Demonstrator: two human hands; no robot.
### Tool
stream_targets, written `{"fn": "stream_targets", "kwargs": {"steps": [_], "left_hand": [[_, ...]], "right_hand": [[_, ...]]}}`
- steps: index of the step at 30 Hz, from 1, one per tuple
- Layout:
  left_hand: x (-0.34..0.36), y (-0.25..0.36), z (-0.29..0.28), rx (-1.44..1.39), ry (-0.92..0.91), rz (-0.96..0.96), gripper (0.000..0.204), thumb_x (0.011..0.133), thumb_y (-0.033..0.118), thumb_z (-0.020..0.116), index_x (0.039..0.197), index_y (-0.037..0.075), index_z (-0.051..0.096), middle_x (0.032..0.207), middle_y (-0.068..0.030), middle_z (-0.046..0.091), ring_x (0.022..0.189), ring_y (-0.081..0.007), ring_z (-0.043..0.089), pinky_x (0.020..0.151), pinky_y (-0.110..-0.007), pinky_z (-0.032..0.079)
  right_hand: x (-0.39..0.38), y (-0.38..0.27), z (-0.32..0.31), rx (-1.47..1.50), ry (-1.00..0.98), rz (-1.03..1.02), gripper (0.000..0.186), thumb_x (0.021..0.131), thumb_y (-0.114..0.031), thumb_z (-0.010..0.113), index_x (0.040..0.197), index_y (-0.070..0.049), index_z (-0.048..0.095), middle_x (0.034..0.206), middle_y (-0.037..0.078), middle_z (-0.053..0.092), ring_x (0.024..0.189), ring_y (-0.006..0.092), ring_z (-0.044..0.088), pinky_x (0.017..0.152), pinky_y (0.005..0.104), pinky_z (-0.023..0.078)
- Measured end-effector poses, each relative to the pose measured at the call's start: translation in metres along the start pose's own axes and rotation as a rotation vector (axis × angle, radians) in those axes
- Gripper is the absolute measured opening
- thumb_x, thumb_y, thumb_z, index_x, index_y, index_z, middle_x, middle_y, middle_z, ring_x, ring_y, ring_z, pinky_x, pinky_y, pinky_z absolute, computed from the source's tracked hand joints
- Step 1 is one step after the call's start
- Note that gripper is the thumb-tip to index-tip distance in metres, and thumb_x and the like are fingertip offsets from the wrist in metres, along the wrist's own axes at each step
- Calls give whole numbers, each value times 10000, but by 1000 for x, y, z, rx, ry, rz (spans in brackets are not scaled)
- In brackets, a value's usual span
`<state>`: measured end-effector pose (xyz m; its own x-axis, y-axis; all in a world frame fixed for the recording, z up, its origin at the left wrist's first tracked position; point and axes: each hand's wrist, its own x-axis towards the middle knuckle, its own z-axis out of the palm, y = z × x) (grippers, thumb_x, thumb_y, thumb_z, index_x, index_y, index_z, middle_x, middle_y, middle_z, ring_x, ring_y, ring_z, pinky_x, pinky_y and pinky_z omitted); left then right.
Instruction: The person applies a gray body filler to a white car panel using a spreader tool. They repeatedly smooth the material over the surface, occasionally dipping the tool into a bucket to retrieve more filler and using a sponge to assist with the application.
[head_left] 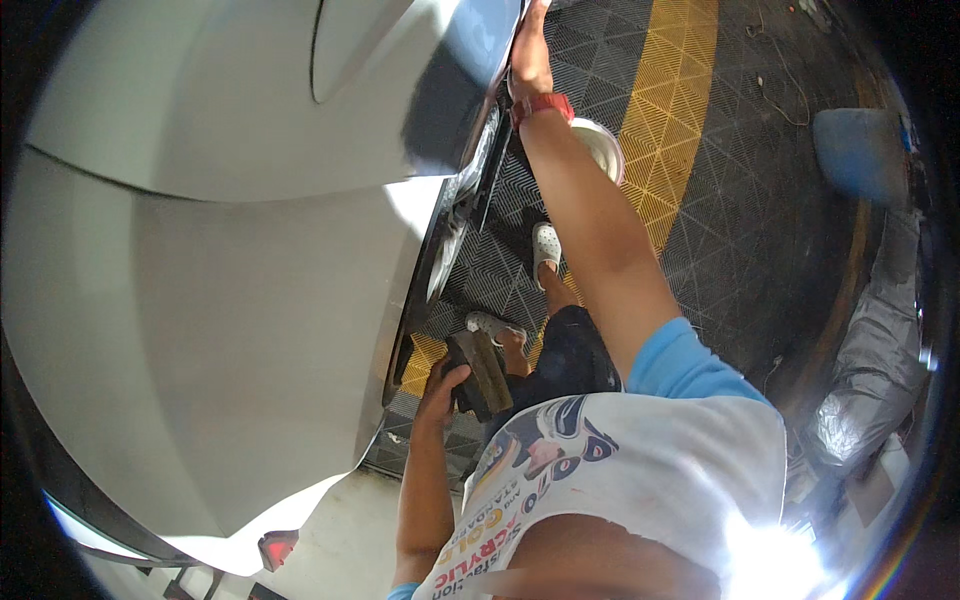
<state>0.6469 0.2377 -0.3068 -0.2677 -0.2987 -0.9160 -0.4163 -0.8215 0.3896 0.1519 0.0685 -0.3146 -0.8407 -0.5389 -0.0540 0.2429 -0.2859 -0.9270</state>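
Note:
A glossy white car [270,330] fills the left side of the view, close to both arms. My left hand [440,390] is closed around a dark, brown-sided block [482,375], held low beside the car's lower edge. Its exact kind cannot be made out. On the right, my outstretched arm wears a red wristband [541,108] and reaches far along the car. At the panel's outer edge, my right hand [531,62] lies against or right beside the bodywork. Its fingers run to the top of the picture and are mostly hidden.
Dark ribbed floor tiles [745,210] carry a yellow stripe [668,110]. A white bucket [605,150] stands behind my right forearm. Farther right are a blue container [858,152] and a silvery plastic-covered bundle [865,360]. A bright lamp [770,565] glares at lower right.

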Motion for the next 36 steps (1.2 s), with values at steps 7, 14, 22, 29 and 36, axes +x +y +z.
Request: {"fn": "stream_targets", "kwargs": {"steps": [7, 14, 22, 29, 36], "left_hand": [[-15, 6, 12, 90, 55, -46, 1142, 763, 434, 915, 1619, -54, 338, 1516, -276, 515, 1417, -384, 517, 1186, -465, 430], [8, -9, -3, 6, -70, 35, 1085, 774, 402, 893, 1601, -60, 362, 1515, -278, 518, 1414, -376, 524, 1187, -441, 429], [13, 10, -2, -32, -136, 118, 862, 839, 417, 835, 1527, 7, 516, 1428, -180, 637, 1328, -318, 612, 1142, -441, 480], [-13, 134, 98, 39, -309, 40, 700, 1021, 539, 634, 1521, 55, 557, 1451, -146, 653, 1302, -290, 662, 1117, -473, 524], [-3, 191, 167, -65, -620, -13, 701, 1109, 642, 435, 1557, 105, 484, 1468, -197, 602, 1333, -285, 647, 1038, -422, 616]], "right_hand": [[-86, -13, 25, -232, 23, -226, 906, 1131, -666, 213, 1702, 16, 38, 1779, 229, 74, 1643, 342, 81, 1337, 422, 77], [-149, -7, 37, -214, -28, -274, 849, 1159, -544, 254, 1701, 24, -70, 1797, 255, -47, 1670, 372, -44, 1339, 483, -27], [-255, -45, -3, -400, -509, -243, 888, 1089, -415, 590, 1705, -16, 90, 1797, 255, -14, 1662, 447, -22, 1328, 616, 43], [-258, -125, -91, -698, -1234, -496, 783, 643, -560, 957, 1249, -205, 611, 1758, 97, 300, 1632, 381, 252, 1317, 720, 98], [-208, -191, -109, -730, -1128, -606, 484, 816, -346, 905, 1216, -177, 691, 1605, 57, 536, 1416, 348, 526, 1266, 671, 317]]}}
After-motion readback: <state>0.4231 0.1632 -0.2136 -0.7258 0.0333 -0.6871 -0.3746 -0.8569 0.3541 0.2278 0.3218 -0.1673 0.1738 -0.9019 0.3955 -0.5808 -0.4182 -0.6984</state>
